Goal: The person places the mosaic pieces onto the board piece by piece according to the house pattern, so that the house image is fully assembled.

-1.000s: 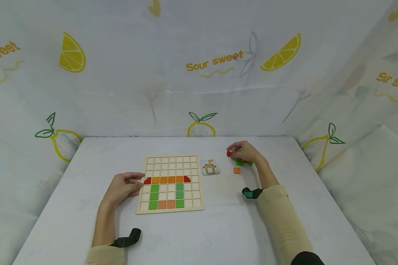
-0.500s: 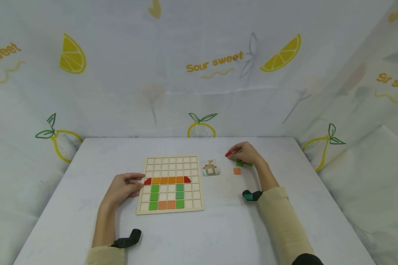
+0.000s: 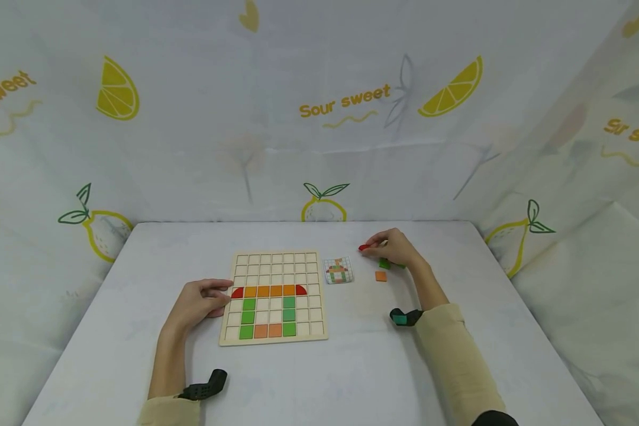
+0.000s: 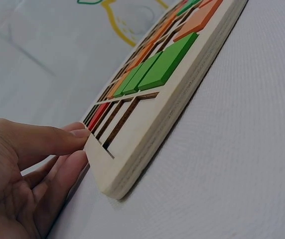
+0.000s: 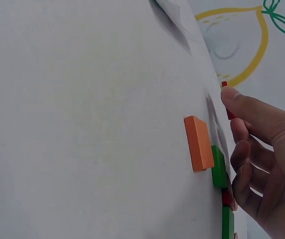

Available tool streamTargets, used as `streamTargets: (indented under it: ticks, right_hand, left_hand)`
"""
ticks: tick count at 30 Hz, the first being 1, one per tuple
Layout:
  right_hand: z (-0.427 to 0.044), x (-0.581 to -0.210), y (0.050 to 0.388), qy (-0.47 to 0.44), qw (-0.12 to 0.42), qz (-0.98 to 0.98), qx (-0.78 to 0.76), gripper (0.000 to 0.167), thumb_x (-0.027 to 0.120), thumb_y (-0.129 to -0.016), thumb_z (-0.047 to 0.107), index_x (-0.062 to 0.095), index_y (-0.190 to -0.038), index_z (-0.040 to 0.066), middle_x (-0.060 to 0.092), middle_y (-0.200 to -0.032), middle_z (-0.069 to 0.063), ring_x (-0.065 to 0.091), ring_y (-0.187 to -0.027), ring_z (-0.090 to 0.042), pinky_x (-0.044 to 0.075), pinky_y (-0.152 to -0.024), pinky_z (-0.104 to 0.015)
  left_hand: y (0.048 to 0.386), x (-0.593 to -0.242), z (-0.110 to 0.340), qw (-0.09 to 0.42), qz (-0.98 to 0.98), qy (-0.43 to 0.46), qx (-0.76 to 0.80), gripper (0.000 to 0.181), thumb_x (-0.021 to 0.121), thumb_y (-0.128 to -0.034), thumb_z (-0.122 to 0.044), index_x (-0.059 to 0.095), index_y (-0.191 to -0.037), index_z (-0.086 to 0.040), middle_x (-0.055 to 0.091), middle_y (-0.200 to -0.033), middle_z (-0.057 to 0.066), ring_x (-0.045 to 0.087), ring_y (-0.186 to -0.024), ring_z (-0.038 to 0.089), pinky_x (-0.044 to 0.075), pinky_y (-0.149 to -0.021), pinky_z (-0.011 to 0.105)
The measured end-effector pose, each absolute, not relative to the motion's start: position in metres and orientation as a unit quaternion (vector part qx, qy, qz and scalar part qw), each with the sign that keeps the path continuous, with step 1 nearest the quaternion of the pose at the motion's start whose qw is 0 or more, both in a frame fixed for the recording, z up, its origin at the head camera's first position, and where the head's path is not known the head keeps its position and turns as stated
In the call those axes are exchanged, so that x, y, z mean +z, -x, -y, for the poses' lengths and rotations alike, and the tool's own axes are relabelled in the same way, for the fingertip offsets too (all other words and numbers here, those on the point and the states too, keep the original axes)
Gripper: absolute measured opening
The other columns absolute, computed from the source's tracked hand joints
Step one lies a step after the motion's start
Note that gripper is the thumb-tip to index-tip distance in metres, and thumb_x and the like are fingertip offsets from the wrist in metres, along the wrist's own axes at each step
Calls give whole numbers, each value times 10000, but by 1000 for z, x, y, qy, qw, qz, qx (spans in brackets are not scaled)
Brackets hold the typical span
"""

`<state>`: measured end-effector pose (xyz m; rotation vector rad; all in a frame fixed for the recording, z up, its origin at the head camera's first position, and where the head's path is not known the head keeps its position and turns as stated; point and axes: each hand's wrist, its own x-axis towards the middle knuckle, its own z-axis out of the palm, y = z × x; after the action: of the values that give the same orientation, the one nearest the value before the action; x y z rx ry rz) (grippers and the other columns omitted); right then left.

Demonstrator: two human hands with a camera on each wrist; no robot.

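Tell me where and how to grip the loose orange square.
Pinch the loose orange square by its left and right edges, probably coming from the person's side: it lies flat with thick exposed edges, and green pieces sit just beyond it.

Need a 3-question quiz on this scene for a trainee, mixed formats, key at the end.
1. Multiple choice: what colour is the tile pinched in the right hand?
A) green
B) red
C) orange

2. True or false: the left hand touches the grid board on the side away from the pattern card.

3. Count: how many orange tiles fill the row between the two red end tiles?

Key:
1. B
2. True
3. Four
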<state>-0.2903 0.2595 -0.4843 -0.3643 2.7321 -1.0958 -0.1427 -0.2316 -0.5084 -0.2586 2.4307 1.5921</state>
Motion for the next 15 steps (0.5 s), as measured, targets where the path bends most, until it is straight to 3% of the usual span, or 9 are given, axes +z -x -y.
streamTargets:
  ticks: [15]
  right_hand:
    - [-172,-468,282,214,84,-897,-379,228,896,-913,255,816,-1033,78,742,-902,-25,602,-756,-139,486,-645,-214]
  left_hand:
    - [143,-510,232,112,-828,86,543,433,762,-980,-84,701,-1406,-34,731,-1100,124,693,-903,163,647,-711,216]
